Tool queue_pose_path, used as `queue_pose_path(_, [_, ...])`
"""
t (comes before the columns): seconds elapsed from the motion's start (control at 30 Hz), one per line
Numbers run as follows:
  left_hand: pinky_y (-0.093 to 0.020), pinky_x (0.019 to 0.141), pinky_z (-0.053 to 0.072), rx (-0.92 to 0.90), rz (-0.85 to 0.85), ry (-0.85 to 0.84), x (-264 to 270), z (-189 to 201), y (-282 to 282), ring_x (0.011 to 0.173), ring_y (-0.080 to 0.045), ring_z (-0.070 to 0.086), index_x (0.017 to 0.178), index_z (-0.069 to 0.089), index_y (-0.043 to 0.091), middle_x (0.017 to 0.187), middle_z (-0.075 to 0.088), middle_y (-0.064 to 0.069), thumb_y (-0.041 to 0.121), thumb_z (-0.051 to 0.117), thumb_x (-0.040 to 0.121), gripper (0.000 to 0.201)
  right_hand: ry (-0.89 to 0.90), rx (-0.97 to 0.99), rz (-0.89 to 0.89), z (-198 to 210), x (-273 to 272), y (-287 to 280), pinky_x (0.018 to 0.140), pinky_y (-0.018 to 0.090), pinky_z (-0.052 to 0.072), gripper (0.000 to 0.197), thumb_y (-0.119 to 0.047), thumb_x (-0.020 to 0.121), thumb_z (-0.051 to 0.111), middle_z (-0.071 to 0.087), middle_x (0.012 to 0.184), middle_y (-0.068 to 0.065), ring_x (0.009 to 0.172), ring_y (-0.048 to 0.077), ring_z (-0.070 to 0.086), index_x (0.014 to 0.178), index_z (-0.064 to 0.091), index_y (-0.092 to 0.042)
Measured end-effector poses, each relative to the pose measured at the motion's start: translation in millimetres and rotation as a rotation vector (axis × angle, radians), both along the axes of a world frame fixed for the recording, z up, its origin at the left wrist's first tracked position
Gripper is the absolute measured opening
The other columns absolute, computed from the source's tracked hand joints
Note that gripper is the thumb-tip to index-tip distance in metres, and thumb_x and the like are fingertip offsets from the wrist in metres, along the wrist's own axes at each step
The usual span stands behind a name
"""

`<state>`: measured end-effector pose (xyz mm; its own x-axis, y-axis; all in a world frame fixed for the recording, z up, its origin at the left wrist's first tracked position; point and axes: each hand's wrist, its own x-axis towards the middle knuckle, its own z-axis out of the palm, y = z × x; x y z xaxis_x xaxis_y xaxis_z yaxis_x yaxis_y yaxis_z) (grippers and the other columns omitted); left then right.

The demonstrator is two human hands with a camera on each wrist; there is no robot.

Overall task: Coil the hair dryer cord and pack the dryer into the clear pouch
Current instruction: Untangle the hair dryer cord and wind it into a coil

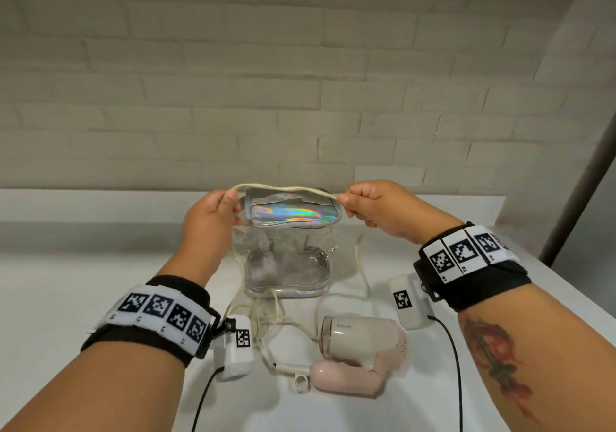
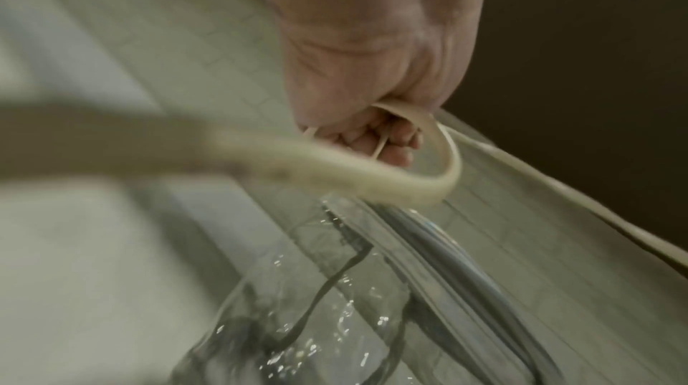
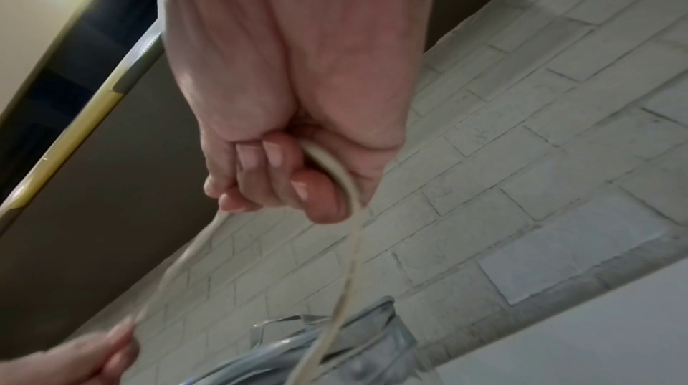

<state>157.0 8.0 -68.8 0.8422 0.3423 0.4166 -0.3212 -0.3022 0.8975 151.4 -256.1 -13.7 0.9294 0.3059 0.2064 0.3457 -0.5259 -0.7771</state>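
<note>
Dryer [image 1: 358, 355] nearest on counter, cord [image 1: 286, 187] stretched between both hands' grip, above pouch [image 1: 286, 258]

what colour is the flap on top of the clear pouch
Silvery holographic, with a rainbow sheen, on the pouch flap; the head view shows it best.

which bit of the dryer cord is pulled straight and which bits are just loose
The stretch held between the left hand and right hand, above the pouch, is straight; the cord below lies in loose loops by the hair dryer.

Head view looks down from above at both hands over the surface [image 1: 83, 265]; each wrist view sits close under its fist, sharing the cord [image 1: 286, 187].
</note>
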Motion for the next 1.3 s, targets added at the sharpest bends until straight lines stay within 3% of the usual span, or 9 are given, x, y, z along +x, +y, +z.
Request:
queue_pose_path(0.13, [-0.023,0.048,0.039,0.259,-0.094,0.444,-2,-16,9,0.049,-0.013,0.053,0.068,0.058,0.013,0.066,0.058,-0.009,0.025,0.052,0.096,0.031,-0.042,-0.120,-0.086,3,-3,-9,0.059,0.030,0.031,0.035,-0.037,0.090,0.056,0.038,0.058,0.001,0.055,0.017,0.033,0.060,0.056,-0.019])
queue_pose_path(0.2, [-0.029,0.073,0.052,0.670,-0.085,0.467,-6,-19,6,0.079,-0.019,0.064,0.094,0.066,0.018,0.093,0.067,-0.008,0.034,0.064,0.087,0.017,-0.079,-0.218,-0.091,9,-7,-5,0.058,0.028,0.032,0.033,-0.039,0.090,0.055,0.040,0.059,0.003,0.055,0.017,0.035,0.064,0.057,-0.018])
queue_pose_path(0.27, [-0.041,0.100,0.043,0.869,-0.085,0.319,-11,-18,-9,0.117,-0.027,0.052,0.128,0.052,0.023,0.129,0.056,-0.006,0.045,0.073,0.075,0.061,-0.103,-0.336,-0.053,17,-12,4,0.052,0.026,0.032,0.033,-0.041,0.090,0.054,0.040,0.057,-0.001,0.052,0.014,0.035,0.066,0.058,-0.019])
queue_pose_path(0.4, [-0.038,0.105,0.035,0.796,-0.010,-0.146,-27,9,-53,0.123,-0.021,0.042,0.130,0.043,0.021,0.131,0.048,0.000,0.054,0.074,0.068,0.077,-0.172,-0.505,0.047,27,-17,32,0.051,0.021,0.035,0.032,-0.043,0.090,0.053,0.047,0.058,-0.005,0.052,0.010,0.042,0.075,0.063,-0.017])
queue_pose_path(0.6, [-0.025,0.061,0.039,0.604,-0.357,-0.116,-28,25,-68,0.068,-0.001,0.054,0.090,0.056,0.022,0.070,0.056,0.012,0.032,0.057,0.090,0.010,-0.195,-0.375,0.100,28,-12,39,0.055,0.028,0.034,0.029,-0.037,0.089,0.058,0.049,0.059,-0.003,0.053,0.010,0.040,0.065,0.057,-0.021])
queue_pose_path(1.0, [-0.032,0.062,0.036,0.013,0.006,-0.112,-6,10,9,0.055,-0.015,0.043,0.066,0.057,0.022,0.058,0.050,0.001,0.041,0.049,0.093,0.034,0.070,0.205,0.016,-5,4,-9,0.050,0.024,0.030,0.032,-0.027,0.093,0.053,0.028,0.049,-0.006,0.045,0.009,0.025,0.064,0.052,-0.014])
queue_pose_path(1.13, [-0.033,0.084,0.042,0.449,0.064,0.035,-6,5,-4,0.102,-0.023,0.061,0.111,0.065,0.019,0.109,0.068,-0.011,0.038,0.060,0.085,0.033,-0.033,-0.022,-0.042,0,1,-2,0.053,0.027,0.030,0.032,-0.037,0.089,0.057,0.035,0.056,0.001,0.051,0.015,0.029,0.064,0.056,-0.017])
queue_pose_path(1.23, [-0.045,0.117,0.013,0.783,0.099,-0.064,-18,11,-31,0.146,-0.026,0.020,0.151,0.019,0.018,0.158,0.026,-0.008,0.041,0.070,0.077,0.093,-0.145,-0.316,-0.008,14,-7,18,0.047,0.021,0.029,0.031,-0.040,0.089,0.056,0.040,0.057,0.001,0.046,0.006,0.033,0.068,0.060,-0.018])
queue_pose_path(1.3, [-0.051,0.118,0.001,0.980,0.106,-0.195,-27,17,-50,0.149,-0.025,0.012,0.150,0.024,0.019,0.160,0.021,-0.007,0.045,0.067,0.077,0.089,-0.179,-0.448,0.075,23,-14,32,0.051,0.024,0.033,0.027,-0.038,0.090,0.056,0.045,0.056,0.000,0.048,0.006,0.037,0.071,0.061,-0.020])
